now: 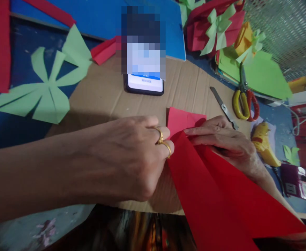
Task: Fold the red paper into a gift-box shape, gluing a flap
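A large sheet of red paper (215, 188), creased along its length, slopes from the cardboard toward the lower right. Its far end is folded into a small flap (180, 116). My left hand (142, 153), with two gold rings, is closed on the left edge of the paper near the fold; its fingertips are tucked out of sight. On the other side, my right hand (226, 143) holds the folded part, its fingers pressed together along the crease and partly behind the sheet.
Brown cardboard (111, 90) covers the work surface. Beyond my hands lies a phone (145, 83). To the right are a cutter blade (223, 106), scissors (243, 97) and a yellow glue gun (265, 143). Green paper bows (48, 83) and red paper bags (194, 31) lie around.
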Available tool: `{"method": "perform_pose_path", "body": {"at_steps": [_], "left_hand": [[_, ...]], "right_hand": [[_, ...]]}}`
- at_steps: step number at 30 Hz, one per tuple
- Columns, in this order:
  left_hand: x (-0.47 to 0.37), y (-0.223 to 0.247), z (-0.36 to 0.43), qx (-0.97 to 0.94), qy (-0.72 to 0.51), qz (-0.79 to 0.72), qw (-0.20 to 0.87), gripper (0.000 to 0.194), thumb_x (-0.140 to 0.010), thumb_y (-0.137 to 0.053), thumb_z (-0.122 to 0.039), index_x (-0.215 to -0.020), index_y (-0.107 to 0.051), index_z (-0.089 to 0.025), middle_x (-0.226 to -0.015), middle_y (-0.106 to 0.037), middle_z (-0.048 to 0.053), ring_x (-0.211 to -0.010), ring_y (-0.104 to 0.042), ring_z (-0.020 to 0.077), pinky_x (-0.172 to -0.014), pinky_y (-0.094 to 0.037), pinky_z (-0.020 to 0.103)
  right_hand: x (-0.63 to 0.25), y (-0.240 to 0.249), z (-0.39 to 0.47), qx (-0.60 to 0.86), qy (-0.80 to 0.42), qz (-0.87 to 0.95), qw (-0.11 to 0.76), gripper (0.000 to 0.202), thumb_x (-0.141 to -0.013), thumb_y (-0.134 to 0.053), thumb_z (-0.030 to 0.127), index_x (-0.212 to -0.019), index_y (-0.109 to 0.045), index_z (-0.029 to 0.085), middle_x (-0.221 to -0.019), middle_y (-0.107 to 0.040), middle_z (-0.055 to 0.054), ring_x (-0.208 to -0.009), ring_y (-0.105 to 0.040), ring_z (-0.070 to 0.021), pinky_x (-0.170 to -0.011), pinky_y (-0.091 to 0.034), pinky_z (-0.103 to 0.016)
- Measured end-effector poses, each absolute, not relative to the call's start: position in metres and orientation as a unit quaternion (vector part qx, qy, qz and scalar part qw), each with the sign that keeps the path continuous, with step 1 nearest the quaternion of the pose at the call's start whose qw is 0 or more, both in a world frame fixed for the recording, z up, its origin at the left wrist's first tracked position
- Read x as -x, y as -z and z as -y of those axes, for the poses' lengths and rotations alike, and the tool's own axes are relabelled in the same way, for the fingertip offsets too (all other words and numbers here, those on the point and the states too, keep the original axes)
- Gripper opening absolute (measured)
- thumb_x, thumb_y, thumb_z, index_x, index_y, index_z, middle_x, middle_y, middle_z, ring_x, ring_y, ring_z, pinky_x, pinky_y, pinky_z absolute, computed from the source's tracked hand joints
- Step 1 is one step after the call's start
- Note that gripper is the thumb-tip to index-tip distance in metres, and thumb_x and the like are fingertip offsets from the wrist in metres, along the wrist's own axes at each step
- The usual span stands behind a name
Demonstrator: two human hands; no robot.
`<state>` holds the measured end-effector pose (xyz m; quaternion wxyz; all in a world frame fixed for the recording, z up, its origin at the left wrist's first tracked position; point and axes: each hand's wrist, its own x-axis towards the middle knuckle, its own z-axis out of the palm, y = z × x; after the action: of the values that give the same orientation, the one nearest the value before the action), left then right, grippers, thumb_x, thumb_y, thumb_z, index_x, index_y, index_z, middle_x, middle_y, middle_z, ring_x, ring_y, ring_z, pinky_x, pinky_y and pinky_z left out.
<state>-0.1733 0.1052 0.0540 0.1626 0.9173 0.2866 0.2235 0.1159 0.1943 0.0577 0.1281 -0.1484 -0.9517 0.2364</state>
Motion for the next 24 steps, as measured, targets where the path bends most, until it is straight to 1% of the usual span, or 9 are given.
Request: {"method": "perform_pose_path", "body": {"at_steps": [3,5,6,8,11,15,17,21,24], "left_hand": [[0.173,-0.053,-0.111,-0.916,-0.214,-0.286,0.182,0.046,-0.099,-0.039,-0.008,-0.069,-0.07,-0.025,-0.075,-0.067,0.007,-0.078,-0.062,0.0243,-0.093,-0.05,0.046],[0.174,-0.049,-0.118,-0.901,-0.214,-0.317,0.207,0.042,-0.101,-0.04,-0.015,-0.075,-0.071,-0.024,-0.083,-0.07,0.007,-0.085,-0.064,0.0241,-0.096,-0.05,0.045],[0.175,-0.046,-0.123,-0.892,-0.226,-0.331,0.209,0.04,-0.102,-0.04,-0.017,-0.079,-0.072,-0.023,-0.088,-0.071,0.007,-0.089,-0.065,0.024,-0.095,-0.05,0.044],[0.176,-0.043,-0.131,-0.873,-0.268,-0.35,0.208,0.038,-0.101,-0.039,-0.017,-0.092,-0.075,-0.023,-0.098,-0.072,0.008,-0.092,-0.066,0.024,-0.084,-0.05,0.04],[0.172,-0.042,-0.135,-0.857,-0.298,-0.337,0.249,0.039,-0.101,-0.04,-0.017,-0.107,-0.078,-0.024,-0.1,-0.073,0.007,-0.086,-0.068,0.0226,-0.07,-0.047,0.035],[0.161,-0.048,-0.132,-0.839,-0.257,-0.311,0.365,0.029,-0.1,-0.054,-0.02,-0.115,-0.077,-0.031,-0.093,-0.076,0.003,-0.08,-0.07,0.0194,-0.072,-0.049,0.032],[0.155,-0.052,-0.131,-0.828,-0.247,-0.308,0.397,0.028,-0.1,-0.056,-0.02,-0.118,-0.074,-0.032,-0.094,-0.076,0.001,-0.078,-0.07,0.0182,-0.071,-0.048,0.03],[0.152,-0.057,-0.134,-0.83,-0.205,-0.33,0.4,0.022,-0.097,-0.055,-0.016,-0.111,-0.069,-0.026,-0.09,-0.074,0.001,-0.072,-0.066,0.0173,-0.064,-0.044,0.03],[0.153,-0.056,-0.133,-0.833,-0.197,-0.367,0.364,0.014,-0.094,-0.053,-0.015,-0.097,-0.065,-0.022,-0.081,-0.069,0.002,-0.066,-0.06,0.0163,-0.06,-0.04,0.03]], "right_hand": [[-0.116,-0.058,-0.193,0.152,-0.236,0.951,0.131,0.033,-0.099,-0.057,0.004,-0.12,-0.069,0.026,-0.13,-0.079,-0.01,-0.106,-0.07,-0.0226,-0.097,-0.053,-0.045],[-0.117,-0.057,-0.193,0.157,-0.236,0.95,0.128,0.035,-0.098,-0.056,0.002,-0.119,-0.07,0.028,-0.131,-0.079,-0.007,-0.108,-0.072,-0.0219,-0.1,-0.053,-0.043],[-0.117,-0.056,-0.193,0.159,-0.237,0.95,0.126,0.036,-0.098,-0.056,0.002,-0.119,-0.07,0.028,-0.131,-0.079,-0.006,-0.109,-0.072,-0.0218,-0.101,-0.054,-0.043],[-0.118,-0.056,-0.193,0.159,-0.238,0.95,0.127,0.037,-0.099,-0.056,0.004,-0.12,-0.071,0.03,-0.131,-0.079,-0.004,-0.111,-0.073,-0.0223,-0.102,-0.055,-0.043],[-0.118,-0.055,-0.194,0.155,-0.24,0.948,0.143,0.035,-0.1,-0.057,0.008,-0.119,-0.073,0.032,-0.129,-0.079,-0.003,-0.111,-0.074,-0.0233,-0.1,-0.056,-0.043],[-0.117,-0.055,-0.197,0.133,-0.236,0.953,0.133,0.035,-0.099,-0.057,0.004,-0.12,-0.071,0.029,-0.127,-0.08,-0.007,-0.112,-0.075,-0.0229,-0.099,-0.056,-0.043],[-0.116,-0.055,-0.199,0.109,-0.234,0.956,0.14,0.036,-0.098,-0.057,0.002,-0.12,-0.07,0.027,-0.123,-0.081,-0.01,-0.11,-0.076,-0.023,-0.098,-0.056,-0.043],[-0.114,-0.054,-0.199,0.105,-0.226,0.957,0.147,0.036,-0.097,-0.056,0.001,-0.117,-0.071,0.027,-0.119,-0.082,-0.01,-0.105,-0.077,-0.0208,-0.099,-0.055,-0.042],[-0.115,-0.049,-0.199,0.129,-0.224,0.954,0.149,0.028,-0.102,-0.055,0.009,-0.113,-0.073,0.027,-0.122,-0.082,-0.008,-0.105,-0.075,-0.0202,-0.096,-0.056,-0.042]]}}
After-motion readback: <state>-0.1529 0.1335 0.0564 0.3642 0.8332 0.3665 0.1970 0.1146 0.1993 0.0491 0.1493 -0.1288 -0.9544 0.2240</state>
